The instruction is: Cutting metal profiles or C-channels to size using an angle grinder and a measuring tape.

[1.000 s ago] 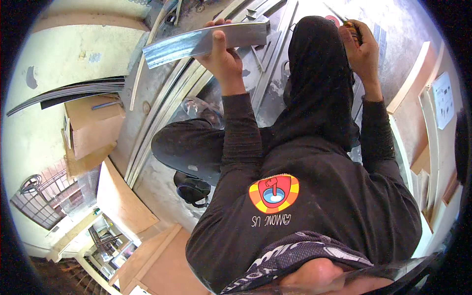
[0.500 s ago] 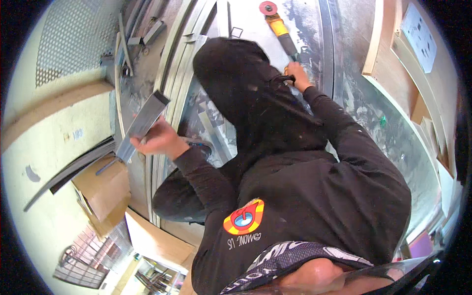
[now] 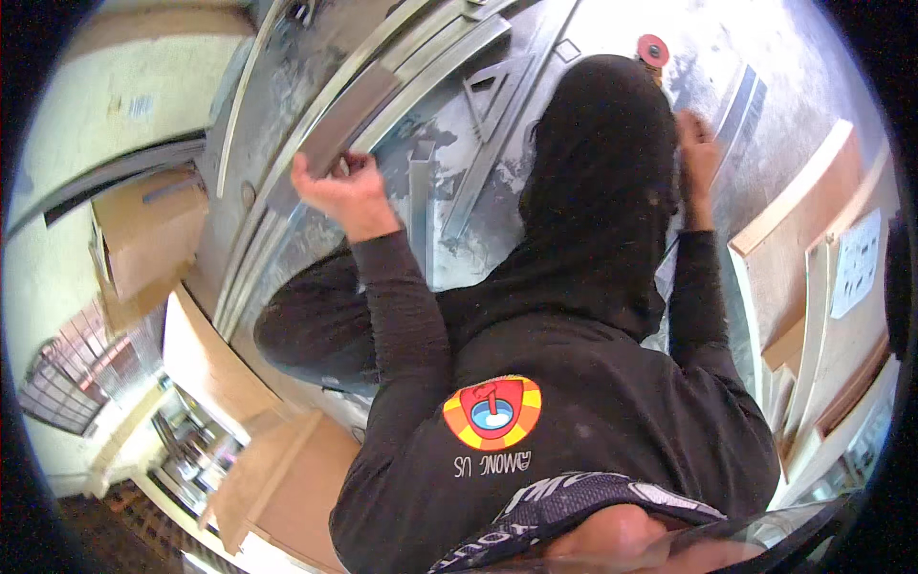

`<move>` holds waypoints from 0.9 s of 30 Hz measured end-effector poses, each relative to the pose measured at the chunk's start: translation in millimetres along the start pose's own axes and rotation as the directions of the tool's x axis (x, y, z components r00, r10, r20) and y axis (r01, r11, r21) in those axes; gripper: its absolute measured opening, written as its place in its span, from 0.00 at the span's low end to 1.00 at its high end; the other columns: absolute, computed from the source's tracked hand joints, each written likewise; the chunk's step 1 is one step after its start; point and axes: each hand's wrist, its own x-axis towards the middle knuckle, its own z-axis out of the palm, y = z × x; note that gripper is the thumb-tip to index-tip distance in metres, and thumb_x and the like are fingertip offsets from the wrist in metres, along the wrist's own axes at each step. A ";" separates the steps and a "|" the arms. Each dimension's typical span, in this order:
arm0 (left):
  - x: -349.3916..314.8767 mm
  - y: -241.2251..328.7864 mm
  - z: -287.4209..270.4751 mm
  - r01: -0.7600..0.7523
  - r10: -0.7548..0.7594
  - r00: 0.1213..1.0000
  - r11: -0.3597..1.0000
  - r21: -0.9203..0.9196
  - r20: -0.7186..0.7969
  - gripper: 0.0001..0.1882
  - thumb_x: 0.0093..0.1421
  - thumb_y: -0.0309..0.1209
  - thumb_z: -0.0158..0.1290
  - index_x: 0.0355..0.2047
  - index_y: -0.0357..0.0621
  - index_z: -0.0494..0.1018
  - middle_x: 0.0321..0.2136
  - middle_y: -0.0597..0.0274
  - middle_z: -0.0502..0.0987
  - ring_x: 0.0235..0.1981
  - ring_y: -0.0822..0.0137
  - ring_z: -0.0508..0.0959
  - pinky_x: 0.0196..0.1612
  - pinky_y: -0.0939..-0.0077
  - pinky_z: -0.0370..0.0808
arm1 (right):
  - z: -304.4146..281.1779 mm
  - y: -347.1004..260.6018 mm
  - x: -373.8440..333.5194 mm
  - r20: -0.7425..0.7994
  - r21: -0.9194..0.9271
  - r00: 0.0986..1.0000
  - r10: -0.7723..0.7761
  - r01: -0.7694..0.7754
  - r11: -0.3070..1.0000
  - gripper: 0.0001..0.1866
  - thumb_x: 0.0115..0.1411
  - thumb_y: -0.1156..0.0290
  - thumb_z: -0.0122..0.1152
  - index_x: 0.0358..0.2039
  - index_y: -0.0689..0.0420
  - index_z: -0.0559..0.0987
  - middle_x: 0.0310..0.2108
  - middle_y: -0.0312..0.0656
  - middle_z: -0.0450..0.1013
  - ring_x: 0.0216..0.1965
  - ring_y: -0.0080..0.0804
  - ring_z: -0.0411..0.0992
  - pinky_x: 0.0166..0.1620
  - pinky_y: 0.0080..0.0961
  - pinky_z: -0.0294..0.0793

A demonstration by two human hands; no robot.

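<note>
My left hand (image 3: 337, 187) is closed on the end of a grey metal profile (image 3: 335, 139) and holds it low over the metal-covered surface (image 3: 459, 230). My right hand (image 3: 696, 143) reaches up on the right, beside a hand tool with a red disc (image 3: 653, 50). The fingers are curled at the tool's near end, and the tool's body is mostly hidden behind my black hood (image 3: 598, 191). Both forearms wear dark sleeves. A round orange and red patch (image 3: 491, 413) sits on the chest of my dark top.
Long metal profiles (image 3: 435, 57) and a metal triangle (image 3: 497, 91) lie ahead. Cardboard boxes (image 3: 143, 239) stand at the left, with brown boards (image 3: 220, 383) below them. Pale wooden boards (image 3: 813, 258) lean at the right. A metal grille (image 3: 67, 387) is at the lower left.
The view has swung. My left hand has risen from the left side toward the middle with the metal profile. My right hand stays by the red-disc tool, now at the upper right.
</note>
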 end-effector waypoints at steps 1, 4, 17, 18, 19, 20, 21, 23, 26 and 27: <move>-5.2 0.0 0.7 0.003 -0.004 0.999 0.999 -0.036 -0.043 0.22 0.51 0.43 0.64 0.42 0.52 0.70 0.42 0.62 0.71 0.40 0.63 0.70 0.47 0.66 0.70 | -8.4 -59.7 10.4 -0.026 -0.006 1.000 -0.016 0.016 1.000 0.17 0.68 0.60 0.62 0.45 0.61 0.84 0.35 0.41 0.82 0.36 0.25 0.78 0.42 0.25 0.77; -2.2 -17.4 14.4 0.003 -0.009 0.999 0.993 -0.118 -0.044 0.23 0.52 0.44 0.65 0.45 0.51 0.71 0.44 0.62 0.71 0.41 0.64 0.70 0.47 0.68 0.71 | -10.4 -180.1 31.3 -0.114 0.139 0.921 -0.372 0.385 0.912 0.16 0.69 0.65 0.59 0.46 0.66 0.83 0.38 0.44 0.82 0.38 0.30 0.80 0.45 0.28 0.80; -9.2 -45.0 18.2 0.211 -0.091 0.895 0.949 -0.235 0.438 0.26 0.61 0.42 0.64 0.55 0.43 0.72 0.54 0.59 0.77 0.54 0.57 0.77 0.60 0.56 0.76 | 241.8 -233.6 -51.2 0.789 0.581 0.610 -0.077 -0.700 0.415 0.25 0.67 0.45 0.58 0.46 0.56 0.79 0.36 0.41 0.78 0.43 0.40 0.78 0.49 0.42 0.78; -6.7 -50.6 10.2 0.220 -0.097 0.887 0.948 -0.228 0.451 0.26 0.61 0.42 0.64 0.55 0.43 0.72 0.54 0.59 0.77 0.54 0.57 0.77 0.60 0.56 0.76 | 244.1 -230.9 -48.7 0.793 0.575 0.604 -0.072 -0.705 0.416 0.25 0.68 0.45 0.57 0.48 0.56 0.79 0.37 0.41 0.79 0.43 0.40 0.78 0.50 0.41 0.77; -3.4 -51.9 1.6 0.220 -0.080 0.829 0.957 -0.190 0.554 0.32 0.59 0.46 0.65 0.57 0.42 0.71 0.57 0.58 0.75 0.57 0.54 0.75 0.62 0.53 0.74 | 248.1 -231.2 -46.6 0.803 0.563 0.592 -0.072 -0.714 0.415 0.25 0.69 0.45 0.55 0.50 0.55 0.79 0.38 0.41 0.80 0.43 0.39 0.78 0.50 0.40 0.77; 0.7 -52.9 -6.1 0.215 -0.067 0.758 0.965 -0.152 0.649 0.37 0.57 0.51 0.66 0.60 0.41 0.70 0.59 0.57 0.74 0.60 0.51 0.73 0.64 0.51 0.72 | 247.8 -231.2 -41.6 0.797 0.573 0.598 -0.079 -0.710 0.410 0.25 0.69 0.45 0.55 0.50 0.55 0.79 0.38 0.41 0.80 0.43 0.39 0.78 0.50 0.40 0.77; -1.9 -46.9 -12.0 0.173 -0.087 0.726 0.983 -0.058 0.682 0.60 0.44 0.68 0.66 0.68 0.41 0.61 0.65 0.48 0.67 0.65 0.41 0.67 0.66 0.41 0.68 | 244.7 -226.8 -33.0 0.828 0.521 0.558 -0.052 -0.732 0.439 0.25 0.69 0.46 0.55 0.50 0.55 0.78 0.39 0.41 0.80 0.41 0.38 0.79 0.48 0.39 0.78; -4.1 -29.2 -19.8 0.279 -0.155 0.644 0.959 -0.042 0.749 0.69 0.36 0.73 0.64 0.69 0.39 0.57 0.64 0.42 0.66 0.64 0.40 0.68 0.65 0.40 0.68 | 239.2 -213.6 -13.4 0.786 0.618 0.536 -0.307 -0.671 0.410 0.25 0.70 0.46 0.53 0.49 0.56 0.79 0.39 0.40 0.80 0.33 0.35 0.78 0.37 0.33 0.79; -1.5 -10.1 -31.1 0.448 -0.247 0.489 0.894 0.002 0.836 0.86 0.21 0.83 0.60 0.72 0.34 0.49 0.63 0.32 0.65 0.62 0.38 0.70 0.64 0.39 0.67 | 228.6 -218.8 -14.5 0.791 0.604 0.537 -0.293 -0.608 0.515 0.26 0.71 0.51 0.54 0.53 0.64 0.77 0.47 0.47 0.79 0.46 0.38 0.80 0.53 0.41 0.78; 1.1 -9.9 -28.9 0.431 -0.332 0.301 0.884 0.183 0.894 0.82 0.26 0.81 0.61 0.71 0.33 0.50 0.62 0.33 0.66 0.61 0.39 0.72 0.62 0.41 0.70 | 224.3 -219.8 -16.6 0.819 0.559 0.502 -0.279 -0.588 0.584 0.27 0.70 0.50 0.55 0.54 0.63 0.76 0.46 0.46 0.79 0.46 0.38 0.80 0.52 0.40 0.78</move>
